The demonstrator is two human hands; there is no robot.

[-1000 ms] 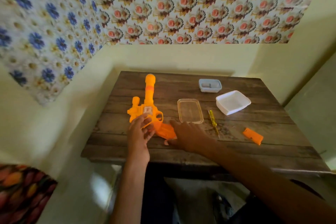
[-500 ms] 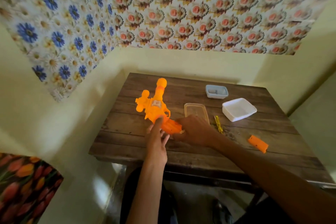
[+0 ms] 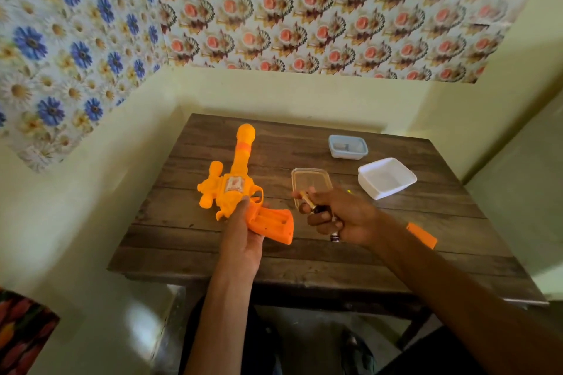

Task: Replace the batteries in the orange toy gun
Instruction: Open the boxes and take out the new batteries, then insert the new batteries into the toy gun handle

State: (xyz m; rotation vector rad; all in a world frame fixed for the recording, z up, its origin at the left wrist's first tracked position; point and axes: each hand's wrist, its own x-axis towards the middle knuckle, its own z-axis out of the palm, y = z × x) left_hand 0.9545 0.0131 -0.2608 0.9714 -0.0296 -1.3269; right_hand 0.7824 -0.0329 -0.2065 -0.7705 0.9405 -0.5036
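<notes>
Head view looks down on a corner with flowered wallpaper (image 3: 274, 9) over pale yellow walls and a dark wooden table (image 3: 304, 256) pushed into it.

On the table's left half, toward nine o'clock from its middle, is the orange toy gun (image 3: 234, 189). Its barrel points to twelve o'clock and its grip slants to five o'clock. The battery bay (image 3: 271, 221) in the grip is uncovered and faces up. Whether the gun's body rests on the wood or is raised a little, I cannot tell.

The left hand (image 3: 243, 240) comes in from six o'clock and grasps the gun where the grip meets the body, fingers wrapped under it and the thumb on top beside the trigger guard.

The right hand (image 3: 350, 219) hovers near the table's middle, at three o'clock of the grip and apart from it. Its fingers are clenched round batteries: one battery (image 3: 307, 201) is pinched between thumb and forefinger with its end toward ten o'clock, and the tip of a second battery (image 3: 334, 237) pokes out under the palm.

A white tray (image 3: 377, 192) sits at two o'clock of the table's middle. A clear plastic lid (image 3: 313, 175) lies at twelve o'clock, partly behind the right hand's fingers. A small blue-grey box (image 3: 347, 156) stands toward the far edge at one o'clock, something grey inside. An orange cover (image 3: 422, 234) lies at three o'clock, just past the right wrist.
</notes>
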